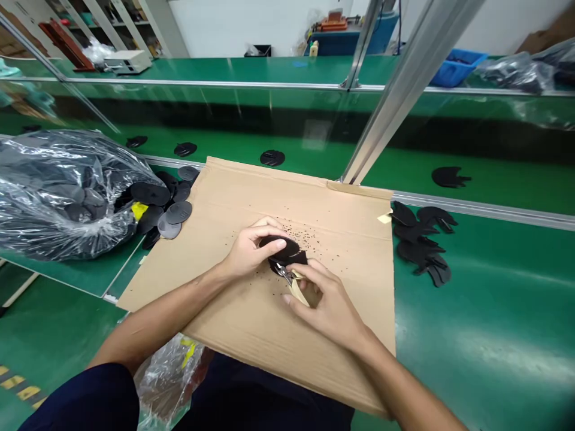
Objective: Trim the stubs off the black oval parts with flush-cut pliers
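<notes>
My left hand [255,246] grips a flat black rounded part [284,246], thumb on top, above the cardboard sheet [233,203]. In my right hand [321,293] is a pair of cutting pliers [284,272] with pale yellowish handles. The metal jaws meet the near edge of the black part; whether they are closed on it I cannot tell. Small black crumbs [309,239] lie scattered on the cardboard just beyond the hands.
A clear plastic bag [67,197] at left spills black discs [178,212]. Cut-looking black pieces [420,248] are piled right of the cardboard. More black parts [272,158] lie on the green surface behind. A metal post [404,90] rises at the cardboard's back right.
</notes>
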{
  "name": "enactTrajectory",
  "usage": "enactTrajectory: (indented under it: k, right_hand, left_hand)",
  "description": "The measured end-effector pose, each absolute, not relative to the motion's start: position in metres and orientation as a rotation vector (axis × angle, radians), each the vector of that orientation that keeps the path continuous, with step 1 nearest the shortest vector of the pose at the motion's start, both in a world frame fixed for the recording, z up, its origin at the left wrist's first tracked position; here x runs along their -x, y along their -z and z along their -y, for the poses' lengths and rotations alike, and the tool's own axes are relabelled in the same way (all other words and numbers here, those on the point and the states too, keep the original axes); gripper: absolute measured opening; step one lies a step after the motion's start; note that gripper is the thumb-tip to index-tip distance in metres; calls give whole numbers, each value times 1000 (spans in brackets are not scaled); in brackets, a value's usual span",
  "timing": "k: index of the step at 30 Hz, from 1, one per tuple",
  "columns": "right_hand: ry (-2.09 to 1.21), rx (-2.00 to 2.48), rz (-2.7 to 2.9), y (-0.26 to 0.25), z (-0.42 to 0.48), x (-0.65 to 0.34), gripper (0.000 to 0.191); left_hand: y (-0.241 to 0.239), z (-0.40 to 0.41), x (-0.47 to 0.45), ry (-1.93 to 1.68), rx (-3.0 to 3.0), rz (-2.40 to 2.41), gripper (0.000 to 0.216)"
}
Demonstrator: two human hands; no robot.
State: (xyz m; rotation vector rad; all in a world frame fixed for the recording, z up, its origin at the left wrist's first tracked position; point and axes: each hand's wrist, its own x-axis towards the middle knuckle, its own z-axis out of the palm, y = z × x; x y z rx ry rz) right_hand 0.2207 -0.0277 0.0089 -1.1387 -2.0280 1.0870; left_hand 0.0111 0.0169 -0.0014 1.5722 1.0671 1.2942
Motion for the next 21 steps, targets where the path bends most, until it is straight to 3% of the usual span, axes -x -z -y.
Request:
enactTrajectory:
  k: [21]
  right_hand:
    - [-1081,1089,2040,-10,28,-223,33]
  left_hand:
    - [13,-15,-12,-1288,-1509,-930,18]
